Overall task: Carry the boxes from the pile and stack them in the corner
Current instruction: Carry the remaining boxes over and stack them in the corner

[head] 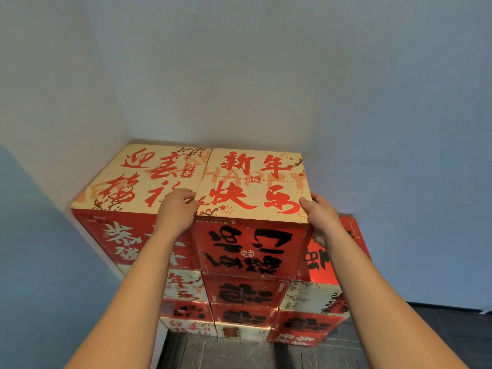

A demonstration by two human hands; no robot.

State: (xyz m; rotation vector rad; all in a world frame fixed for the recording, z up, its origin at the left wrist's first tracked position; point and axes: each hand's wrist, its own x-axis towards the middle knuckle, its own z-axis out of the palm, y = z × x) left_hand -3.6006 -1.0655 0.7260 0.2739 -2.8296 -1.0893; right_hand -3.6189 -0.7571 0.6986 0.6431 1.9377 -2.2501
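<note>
Head view: the stack (239, 296) already fills the corner where the two walls (239, 75) meet, several tiers high off the dark floor (439, 336). The left hand (177, 209) and right hand (318, 217) clasp the top box (253, 187) by its two near upper corners; it sits on the top tier, beside its neighbour (138, 179). Most stacking looks done; the pile is out of sight, so what remains cannot be told
</note>
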